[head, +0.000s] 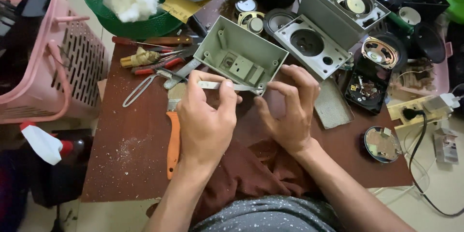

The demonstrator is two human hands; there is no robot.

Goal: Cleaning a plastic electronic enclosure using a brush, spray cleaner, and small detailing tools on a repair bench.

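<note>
Left hand point(205, 116), centre frame, pinches a thin flat metal blade point(227, 86) between thumb and fingers, tip set at the lower corner of the empty grey plastic speaker housing point(240, 57) just above it; right hand point(289, 111), fingers curled and loosely spread, rests at that same corner without a clear grip. Judged from the layout, stripping is well along: housing gutted, front panels point(314, 43) off at upper right, loose speaker cones point(379, 52) beyond; corner work remains.
</note>
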